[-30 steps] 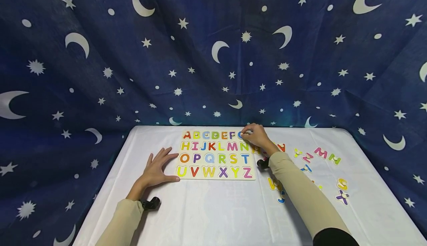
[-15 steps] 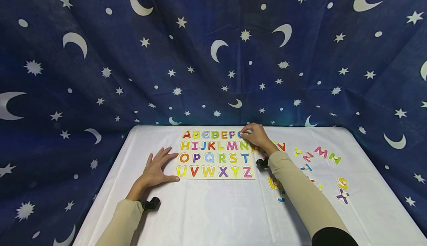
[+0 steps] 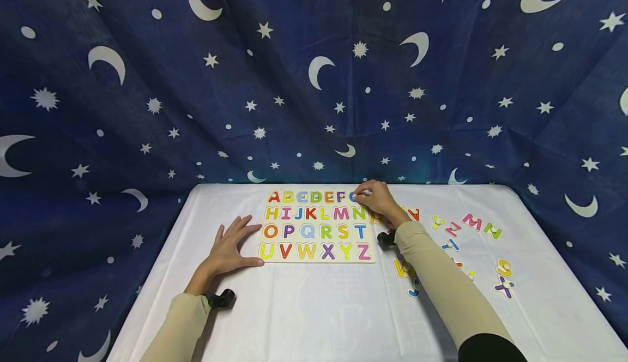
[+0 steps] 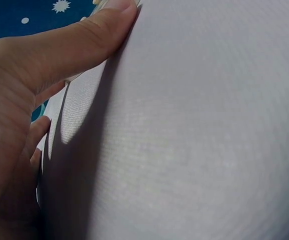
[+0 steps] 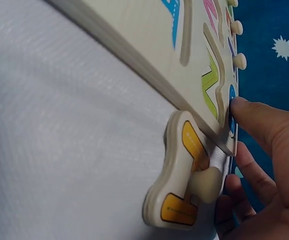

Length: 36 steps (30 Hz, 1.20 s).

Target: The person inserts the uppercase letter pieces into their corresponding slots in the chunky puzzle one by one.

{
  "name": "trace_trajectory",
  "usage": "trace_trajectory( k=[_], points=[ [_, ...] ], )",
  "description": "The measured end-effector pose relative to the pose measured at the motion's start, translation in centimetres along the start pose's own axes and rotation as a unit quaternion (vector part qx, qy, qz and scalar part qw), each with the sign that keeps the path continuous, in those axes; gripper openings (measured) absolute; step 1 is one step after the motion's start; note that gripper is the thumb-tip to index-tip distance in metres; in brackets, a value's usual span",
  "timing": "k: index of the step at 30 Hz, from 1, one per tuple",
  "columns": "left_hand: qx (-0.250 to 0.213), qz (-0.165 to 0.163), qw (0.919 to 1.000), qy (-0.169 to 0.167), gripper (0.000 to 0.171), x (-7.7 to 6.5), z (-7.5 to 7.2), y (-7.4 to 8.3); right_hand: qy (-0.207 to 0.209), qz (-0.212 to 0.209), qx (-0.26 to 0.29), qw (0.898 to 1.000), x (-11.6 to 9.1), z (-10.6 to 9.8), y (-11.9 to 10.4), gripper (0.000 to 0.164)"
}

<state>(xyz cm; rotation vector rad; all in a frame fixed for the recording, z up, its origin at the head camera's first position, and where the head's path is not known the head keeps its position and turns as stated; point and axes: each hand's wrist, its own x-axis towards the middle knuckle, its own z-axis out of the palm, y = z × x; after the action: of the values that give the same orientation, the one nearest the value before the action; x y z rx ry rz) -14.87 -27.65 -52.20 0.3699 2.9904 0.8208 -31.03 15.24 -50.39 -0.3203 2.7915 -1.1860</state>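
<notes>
A wooden alphabet puzzle board [image 3: 319, 261] lies at the back of the table. My left hand [image 3: 228, 248] rests at its left side with fingers spread, index fingertip at the left edge and thumb [image 4: 89, 37] at the near corner. At the top right corner, my right hand [image 3: 378, 197] pinches the blue letter G piece [image 5: 231, 112] over the last spot of the top row. Its knob is hidden behind the fingers. Letters A to F in that row carry knobs, while the lower rows show printed letters in recesses. An orange H piece [image 5: 174, 167] lies beside the board, under the right wrist.
Loose knobbed letters are scattered on the right of the white table [image 3: 314, 318], among them a pink M [image 3: 472, 221], a green N [image 3: 492, 231], a purple X [image 3: 503, 287] and a yellow W [image 3: 403, 269]. My right forearm covers some. A blue star-patterned cloth [image 3: 294, 78] hangs behind.
Both hands hold nearly the same place throughout, the right one still at the G. The head view has tilted very slightly.
</notes>
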Motion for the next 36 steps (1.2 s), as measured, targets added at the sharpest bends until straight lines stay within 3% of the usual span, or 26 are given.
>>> trace_trajectory(
  k=[16, 29, 36],
  points=[
    [-0.002, -0.005, 1.0000, 0.000, 0.096, 0.12, 0.07, 0.12, 0.003, 0.015, 0.011, 1.000, -0.13, -0.06, 0.10, 0.017],
    [0.001, -0.010, 0.9999, -0.004, 0.095, 0.04, -0.02, 0.11, 0.001, 0.005, 0.000, 1.000, -0.38, 0.11, 0.02, 0.018],
    [0.001, -0.008, 1.0000, -0.004, 0.096, 0.06, -0.05, 0.15, -0.020, -0.011, -0.007, 1.000, -0.43, -0.65, 0.29, 0.026]
  ],
)
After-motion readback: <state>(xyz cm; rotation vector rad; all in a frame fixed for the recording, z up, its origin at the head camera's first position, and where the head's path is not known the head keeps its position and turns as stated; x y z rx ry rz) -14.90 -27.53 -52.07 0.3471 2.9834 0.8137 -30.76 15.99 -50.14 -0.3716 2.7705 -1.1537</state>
